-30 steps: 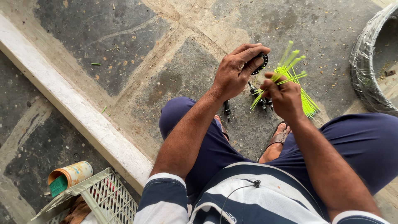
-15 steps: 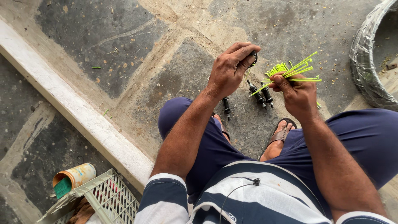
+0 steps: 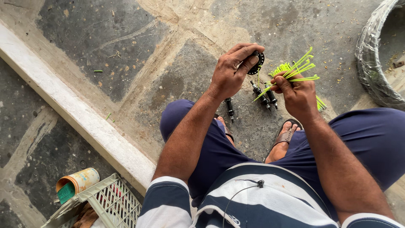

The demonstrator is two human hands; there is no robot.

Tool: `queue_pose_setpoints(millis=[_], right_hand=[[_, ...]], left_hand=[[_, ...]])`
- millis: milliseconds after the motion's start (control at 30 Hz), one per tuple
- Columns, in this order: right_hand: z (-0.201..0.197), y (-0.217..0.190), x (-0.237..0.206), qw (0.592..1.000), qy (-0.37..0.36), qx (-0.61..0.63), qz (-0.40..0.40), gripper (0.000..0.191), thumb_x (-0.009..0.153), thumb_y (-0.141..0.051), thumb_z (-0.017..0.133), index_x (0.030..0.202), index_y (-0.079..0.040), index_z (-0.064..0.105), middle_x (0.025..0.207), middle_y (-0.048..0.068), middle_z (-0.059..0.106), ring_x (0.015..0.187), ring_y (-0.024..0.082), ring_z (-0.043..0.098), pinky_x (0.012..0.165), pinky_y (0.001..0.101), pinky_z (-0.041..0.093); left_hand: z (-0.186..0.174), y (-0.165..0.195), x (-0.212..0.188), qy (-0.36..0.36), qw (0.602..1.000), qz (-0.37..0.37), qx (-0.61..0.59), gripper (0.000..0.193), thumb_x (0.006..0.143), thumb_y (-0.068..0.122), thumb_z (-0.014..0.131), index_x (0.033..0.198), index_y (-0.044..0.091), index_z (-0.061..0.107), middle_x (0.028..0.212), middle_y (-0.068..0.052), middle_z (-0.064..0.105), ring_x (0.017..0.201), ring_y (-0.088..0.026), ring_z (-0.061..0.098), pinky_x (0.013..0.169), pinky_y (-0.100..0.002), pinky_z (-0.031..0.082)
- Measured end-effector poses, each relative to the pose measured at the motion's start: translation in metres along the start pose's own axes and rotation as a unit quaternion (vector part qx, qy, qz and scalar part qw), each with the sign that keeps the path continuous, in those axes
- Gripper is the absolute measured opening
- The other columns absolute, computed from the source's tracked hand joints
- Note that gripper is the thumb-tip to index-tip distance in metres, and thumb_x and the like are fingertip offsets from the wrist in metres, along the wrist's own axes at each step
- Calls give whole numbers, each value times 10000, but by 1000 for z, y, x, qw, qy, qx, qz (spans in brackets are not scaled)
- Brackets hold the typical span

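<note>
Gripping a black toothed disc (image 3: 256, 64), my left hand (image 3: 231, 71) hovers above the stone floor (image 3: 126, 55); my right hand (image 3: 298, 93) clutches a bundle of yellow-green ties (image 3: 295, 71), over black cylinders (image 3: 265, 95) on the floor.

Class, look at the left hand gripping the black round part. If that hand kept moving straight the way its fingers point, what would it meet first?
Probably the yellow-green strips bunched in the right hand; the left hand points toward them, though depth is unclear.
</note>
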State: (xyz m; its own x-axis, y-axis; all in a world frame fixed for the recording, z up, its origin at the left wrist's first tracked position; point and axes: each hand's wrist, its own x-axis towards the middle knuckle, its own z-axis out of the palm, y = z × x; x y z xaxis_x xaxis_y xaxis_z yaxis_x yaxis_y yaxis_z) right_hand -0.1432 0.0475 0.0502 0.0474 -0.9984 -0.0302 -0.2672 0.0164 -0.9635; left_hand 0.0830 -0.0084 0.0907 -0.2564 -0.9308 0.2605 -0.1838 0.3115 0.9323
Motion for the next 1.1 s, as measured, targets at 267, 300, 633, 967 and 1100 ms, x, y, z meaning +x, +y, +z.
queue_pose_setpoints(millis=[267, 300, 633, 967, 1100], right_hand=[[6, -4, -1, 999, -12, -40, 1, 204, 1082, -172, 640, 1131, 11, 717, 919, 65, 754, 823, 119, 730, 721, 276, 588], [7, -4, -1, 999, -13, -51, 0, 203, 1077, -170, 643, 1130, 12, 717, 914, 66, 756, 819, 120, 732, 711, 278, 582], [8, -3, -1, 999, -14, -35, 7, 220, 1076, -199, 651, 1150, -3, 719, 930, 60, 760, 832, 113, 735, 739, 270, 602], [7, -3, -1, 999, -12, -44, 3, 211, 1077, -194, 652, 1142, -5, 718, 932, 64, 764, 834, 120, 745, 735, 272, 603], [7, -1, -1, 999, -13, -38, 7, 204, 1077, -186, 648, 1138, -3, 714, 943, 64, 763, 843, 122, 753, 735, 272, 608]], left_hand=[[-1, 1, -1, -10, 999, 18, -28, 227, 1080, 180, 637, 1285, 117, 711, 1281, -36, 714, 1172, -153, 713, 1016, -296, 598], [-1, 1, -2, -11, 999, 21, -27, 227, 1083, 178, 635, 1288, 118, 709, 1286, -35, 715, 1179, -152, 711, 1026, -296, 593], [3, -3, -1, -20, 999, 11, -44, 232, 1090, 174, 624, 1304, 136, 704, 1315, -30, 704, 1217, -153, 700, 1043, -305, 608], [3, -2, -1, -28, 999, 2, -18, 232, 1078, 180, 624, 1286, 114, 704, 1289, -32, 708, 1190, -163, 712, 1026, -310, 604], [2, -1, -1, -33, 999, 2, 21, 223, 1065, 202, 628, 1256, 119, 709, 1287, -32, 703, 1178, -175, 717, 1002, -306, 614]])
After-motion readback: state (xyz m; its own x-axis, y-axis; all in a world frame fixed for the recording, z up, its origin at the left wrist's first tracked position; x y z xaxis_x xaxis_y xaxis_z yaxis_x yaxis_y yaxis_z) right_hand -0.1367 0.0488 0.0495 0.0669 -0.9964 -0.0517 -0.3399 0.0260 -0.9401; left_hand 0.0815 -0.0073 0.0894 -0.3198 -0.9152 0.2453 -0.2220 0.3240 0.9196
